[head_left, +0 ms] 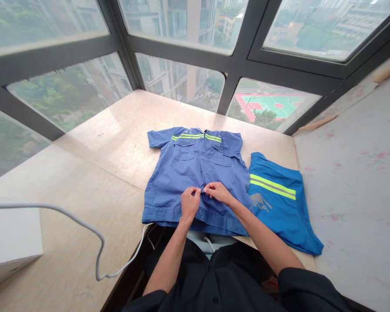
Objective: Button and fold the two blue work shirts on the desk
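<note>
A blue short-sleeved work shirt (169,186) lies front up before me, with a yellow-green reflective stripe across its chest and two flap pockets. Both hands meet at its button placket, in the lower half of the shirt. My left hand (190,203) pinches the placket edge between thumb and finger. Just to the right, my right hand (218,193) pinches the cloth on the other side of the same spot. A button there is mostly covered by the fingertips. Below the hands a shirt button (200,212) shows on the placket.
A brighter blue folded garment (276,216) with a reflective stripe lies at the right, against the shirt. On the left are a white box (13,238) and a grey cable (99,255) hanging over the table edge. Windows (182,78) and a papered wall (354,186) bound the tabletop (113,134).
</note>
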`<state>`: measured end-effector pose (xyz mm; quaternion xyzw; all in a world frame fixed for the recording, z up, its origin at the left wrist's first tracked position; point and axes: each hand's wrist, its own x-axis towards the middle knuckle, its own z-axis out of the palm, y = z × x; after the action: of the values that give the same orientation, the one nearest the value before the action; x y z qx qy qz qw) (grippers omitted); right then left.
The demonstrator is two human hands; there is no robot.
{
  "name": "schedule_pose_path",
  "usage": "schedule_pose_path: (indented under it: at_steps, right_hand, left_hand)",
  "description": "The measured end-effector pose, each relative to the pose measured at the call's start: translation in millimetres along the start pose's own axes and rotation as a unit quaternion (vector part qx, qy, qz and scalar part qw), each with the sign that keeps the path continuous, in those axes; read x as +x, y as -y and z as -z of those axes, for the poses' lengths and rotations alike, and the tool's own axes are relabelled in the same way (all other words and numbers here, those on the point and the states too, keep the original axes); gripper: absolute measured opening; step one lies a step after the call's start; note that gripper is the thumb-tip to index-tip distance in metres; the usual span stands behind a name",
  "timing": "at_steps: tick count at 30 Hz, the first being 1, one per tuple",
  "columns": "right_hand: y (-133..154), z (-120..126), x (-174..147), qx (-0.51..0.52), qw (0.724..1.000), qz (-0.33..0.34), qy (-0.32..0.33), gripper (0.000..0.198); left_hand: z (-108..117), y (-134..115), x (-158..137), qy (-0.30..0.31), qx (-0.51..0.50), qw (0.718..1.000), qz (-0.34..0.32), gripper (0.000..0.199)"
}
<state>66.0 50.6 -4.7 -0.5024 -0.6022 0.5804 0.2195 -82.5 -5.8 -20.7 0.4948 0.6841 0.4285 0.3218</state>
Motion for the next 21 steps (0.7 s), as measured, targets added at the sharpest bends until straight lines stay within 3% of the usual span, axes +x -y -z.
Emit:
schedule_pose_path:
  at_steps: [6, 12, 21]
  right_hand:
    - [4, 0, 0, 0.0, 1.0, -0.014, 0.006, 0.021]
    - [1, 1, 3, -0.034, 0.999, 0.004, 0.02, 0.02]
    - [3, 5, 7, -0.156, 0.986, 0.047, 0.034, 0.017]
  left_hand:
    - [-2, 2, -2, -0.012, -0.001, 1.0, -0.016, 0.016]
    - [-2, 0, -9, -0.025, 0.081, 0.995, -0.046, 0.019]
    - [5, -1, -8, 0.058, 0.054, 0.995, -0.054, 0.018]
